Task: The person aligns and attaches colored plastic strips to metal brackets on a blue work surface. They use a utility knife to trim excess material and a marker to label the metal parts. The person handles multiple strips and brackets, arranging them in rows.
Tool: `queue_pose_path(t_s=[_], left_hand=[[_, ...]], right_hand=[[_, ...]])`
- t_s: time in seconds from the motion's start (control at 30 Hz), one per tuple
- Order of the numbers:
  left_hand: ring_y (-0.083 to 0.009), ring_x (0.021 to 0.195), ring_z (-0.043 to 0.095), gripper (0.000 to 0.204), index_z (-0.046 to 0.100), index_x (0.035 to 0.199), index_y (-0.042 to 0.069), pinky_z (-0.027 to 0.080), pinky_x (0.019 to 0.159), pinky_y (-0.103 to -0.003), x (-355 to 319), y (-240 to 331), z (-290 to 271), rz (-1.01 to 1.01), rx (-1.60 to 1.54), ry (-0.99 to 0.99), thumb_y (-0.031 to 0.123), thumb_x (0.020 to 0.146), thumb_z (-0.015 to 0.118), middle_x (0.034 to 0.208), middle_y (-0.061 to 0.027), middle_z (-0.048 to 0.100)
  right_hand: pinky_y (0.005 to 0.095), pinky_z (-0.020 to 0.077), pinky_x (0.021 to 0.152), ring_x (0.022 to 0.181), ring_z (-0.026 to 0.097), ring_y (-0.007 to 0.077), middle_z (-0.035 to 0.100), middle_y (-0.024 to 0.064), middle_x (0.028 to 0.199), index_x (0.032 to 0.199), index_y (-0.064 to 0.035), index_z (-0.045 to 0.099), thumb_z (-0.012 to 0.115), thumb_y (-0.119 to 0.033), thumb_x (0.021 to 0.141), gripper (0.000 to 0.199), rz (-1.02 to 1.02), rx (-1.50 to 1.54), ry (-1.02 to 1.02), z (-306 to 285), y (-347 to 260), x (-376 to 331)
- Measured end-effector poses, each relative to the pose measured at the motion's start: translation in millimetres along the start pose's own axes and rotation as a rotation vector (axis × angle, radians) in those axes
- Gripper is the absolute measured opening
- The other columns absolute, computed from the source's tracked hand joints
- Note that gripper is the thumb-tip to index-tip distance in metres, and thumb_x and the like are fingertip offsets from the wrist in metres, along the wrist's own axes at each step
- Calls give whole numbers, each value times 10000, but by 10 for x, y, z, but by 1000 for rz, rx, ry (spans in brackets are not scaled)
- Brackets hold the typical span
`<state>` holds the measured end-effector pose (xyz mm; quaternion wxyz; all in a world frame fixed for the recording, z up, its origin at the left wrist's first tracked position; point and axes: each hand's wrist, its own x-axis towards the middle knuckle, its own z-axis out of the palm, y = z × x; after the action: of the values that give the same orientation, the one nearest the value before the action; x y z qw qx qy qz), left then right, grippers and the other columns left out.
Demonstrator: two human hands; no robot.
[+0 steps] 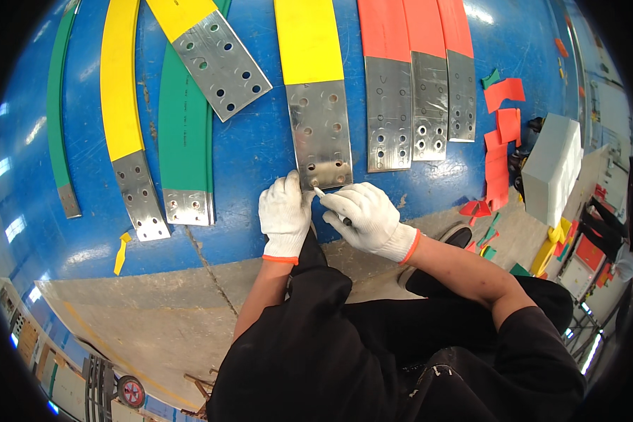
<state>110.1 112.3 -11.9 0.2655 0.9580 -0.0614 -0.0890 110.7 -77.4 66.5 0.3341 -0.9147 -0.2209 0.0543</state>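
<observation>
A flat metal busbar with a yellow sleeve lies in front of me, its bare, drilled metal end pointing toward my body. My left hand, in a white knitted glove with an orange cuff, grips the near left corner of that end with bent fingers. In my right hand, gloved the same way, is a slim pen-like tool. Its pale tip is at the busbar's near edge, between my two hands. A dark end shows below the fingers; its exact kind cannot be made out.
More busbars lie around: red-sleeved ones to the right, yellow and green ones to the left. Red scraps and a white box are at the right. The blue floor meets grey concrete near me.
</observation>
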Motion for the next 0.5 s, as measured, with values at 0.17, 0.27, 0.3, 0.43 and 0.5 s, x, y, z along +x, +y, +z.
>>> queue_pose_path(t_s=[0.17,0.27,0.3,0.43,0.5], left_hand=[[-333,915,701,522,649,1260,71,529,822,-455,8,10,-38,23,32,-22,246,814,855,991,-120,693],[-350,920,699,499,653,1245,85,535,820,-467,12,5,-37,2,21,-26,240,811,847,997,-126,695],[-334,921,703,517,648,1255,71,533,827,-457,11,11,-52,3,36,-38,242,813,856,995,-123,696],[-319,932,709,537,644,1257,57,533,840,-448,22,6,-53,26,45,-49,244,806,868,993,-123,699],[-320,938,710,543,644,1255,58,533,846,-449,20,0,-47,17,42,-51,245,799,872,995,-123,700]], right_hand=[[401,568,821,953,737,292,743,92,983,1171,-57,710,839,-117,845,356,-16,-30,42,-35,-24,79],[401,559,793,901,735,285,740,85,928,1130,-66,714,818,-151,871,292,2,-104,35,-76,-97,176],[399,555,783,876,730,282,736,83,905,1110,-67,715,809,-161,881,264,33,-122,1,-83,-133,207],[397,543,751,786,710,275,720,80,832,1041,-70,714,778,-186,915,183,143,-173,-58,-58,-224,276],[405,542,740,768,705,281,716,83,818,1022,-79,710,756,-209,937,162,190,-135,-63,-35,-235,289]])
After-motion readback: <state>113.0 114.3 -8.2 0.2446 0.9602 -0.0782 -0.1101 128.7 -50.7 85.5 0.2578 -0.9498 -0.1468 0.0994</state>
